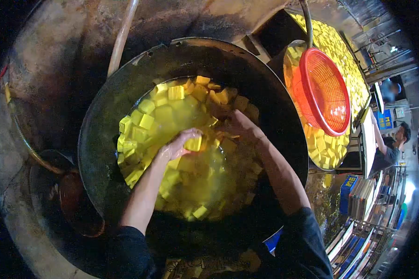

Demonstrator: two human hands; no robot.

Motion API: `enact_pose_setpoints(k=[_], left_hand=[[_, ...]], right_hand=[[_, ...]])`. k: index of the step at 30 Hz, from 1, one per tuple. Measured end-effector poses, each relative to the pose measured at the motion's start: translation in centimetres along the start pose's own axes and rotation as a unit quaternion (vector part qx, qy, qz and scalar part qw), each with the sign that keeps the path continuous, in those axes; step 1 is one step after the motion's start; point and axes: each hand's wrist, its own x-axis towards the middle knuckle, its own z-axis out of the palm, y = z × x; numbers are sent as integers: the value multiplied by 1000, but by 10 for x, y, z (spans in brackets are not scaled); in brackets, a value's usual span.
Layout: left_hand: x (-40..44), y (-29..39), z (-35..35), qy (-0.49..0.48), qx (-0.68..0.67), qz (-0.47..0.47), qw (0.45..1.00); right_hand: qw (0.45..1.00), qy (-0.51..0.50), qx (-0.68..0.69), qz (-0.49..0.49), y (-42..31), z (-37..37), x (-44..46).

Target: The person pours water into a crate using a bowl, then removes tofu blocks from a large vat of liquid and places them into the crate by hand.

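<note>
A wide dark wok [102, 139] fills the middle of the view, with many yellow tofu blocks [146, 122] lying in cloudy yellow liquid [205, 186]. My left hand [177, 144] is over the middle of the liquid, its fingers closed around one yellow tofu block [193, 143]. To its right, my right hand [239, 125] reaches down among blocks on the shaded side of the wok. Shadow hides most of its fingers, so I cannot make out whether they grip anything. Orange-looking blocks [219, 96] lie just beyond it.
At the upper right, a red plastic colander [328, 93] rests over a vessel of yellow blocks [323, 149]. More blocks cover a large surface [330, 44] behind. A pole [123, 37] leans at the wok's far rim. Another person [391, 146] is at the right, near stacked boards [361, 195].
</note>
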Motion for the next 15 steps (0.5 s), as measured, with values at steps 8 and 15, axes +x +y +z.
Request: enact_pose_setpoints(k=[8, 15], left_hand=[[30, -6, 49, 113, -377, 223, 892], [40, -15, 71, 50, -453, 332, 826]], right_hand=[[997, -26, -52, -52, 47, 39, 16], [774, 248, -580, -47, -42, 113, -7]])
